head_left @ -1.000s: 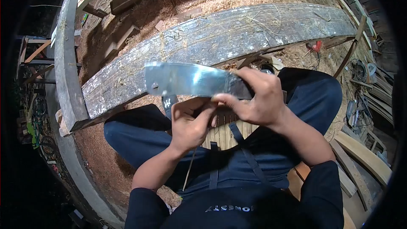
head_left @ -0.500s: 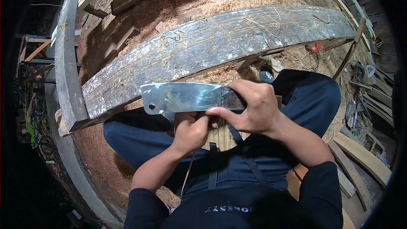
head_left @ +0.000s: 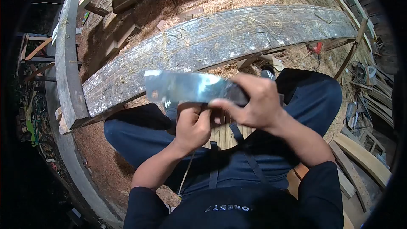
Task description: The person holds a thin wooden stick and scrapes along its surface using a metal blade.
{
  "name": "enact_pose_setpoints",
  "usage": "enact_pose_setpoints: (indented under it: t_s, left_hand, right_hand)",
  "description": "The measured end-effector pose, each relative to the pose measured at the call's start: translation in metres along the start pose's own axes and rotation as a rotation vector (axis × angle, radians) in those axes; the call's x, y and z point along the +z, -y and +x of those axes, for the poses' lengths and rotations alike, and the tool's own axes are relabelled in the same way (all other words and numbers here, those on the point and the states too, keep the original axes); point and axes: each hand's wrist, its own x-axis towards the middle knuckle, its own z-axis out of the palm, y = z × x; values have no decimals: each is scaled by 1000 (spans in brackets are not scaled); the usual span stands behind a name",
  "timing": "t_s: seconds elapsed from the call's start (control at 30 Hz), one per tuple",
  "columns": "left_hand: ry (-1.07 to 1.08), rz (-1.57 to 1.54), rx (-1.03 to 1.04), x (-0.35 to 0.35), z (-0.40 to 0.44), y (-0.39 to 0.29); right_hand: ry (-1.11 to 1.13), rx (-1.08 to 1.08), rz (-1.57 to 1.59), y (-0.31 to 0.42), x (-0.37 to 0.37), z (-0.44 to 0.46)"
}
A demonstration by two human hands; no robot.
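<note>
Mid-frame, the knife [head_left: 182, 88] looks stiff and blade-heavy, best held by its handle [head_left: 238, 96], which the right hand [head_left: 259, 104] grips, while the left hand [head_left: 193, 130] seemingly pinches a light, bendable strip [head_left: 186, 171].

2 bent arms [head_left: 156, 168] converge; left hand [head_left: 193, 125] curled, right hand [head_left: 258, 104] clenched, thumb [head_left: 224, 106] extended.

Blade [head_left: 182, 86] — glossy metal; bench plank [head_left: 220, 38] — rough, paint-flecked wood; trousers [head_left: 140, 138] — matt cloth.
</note>
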Motion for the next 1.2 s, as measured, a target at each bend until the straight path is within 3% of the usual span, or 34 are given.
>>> enact_pose_setpoints:
  t_s: [0.07,0.17,0.27,0.4,0.67,0.73,0.83,0.93,1.13,1.2]
  left_hand:
    - [20,99,45,-2,0,-1]
    - [-3,-88,58,3,1,5]
    - [35,25,-46,-4,4,-6]
    - [63,26,54,-5,2,6]
    - [37,2,29,0,1,3]
    - [52,-61,-34,-1,3,-6]
    - [51,-46,49,-3,1,12]
    - [33,-23,-79,-3,1,-2]
    - [35,-34,-51,-1,5,-6]
    - [5,25,62,-1,4,5]
  right_hand:
    - [-82,19,33,-12,-1,4]
    - [9,22,2,2,-3,0]
    - [5,120,88,-5,-6,4]
    - [-31,-6,21,4,1,-1]
    - [-5,29,19,-1,1,-1]
    - [-88,20,36,-12,1,3]
    - [15,33,12,-2,-2,-1]
    - [-5,42,36,-3,2,-1]
    - [34,77,65,0,-6,-1]
    - [55,87,44,4,-6,0]
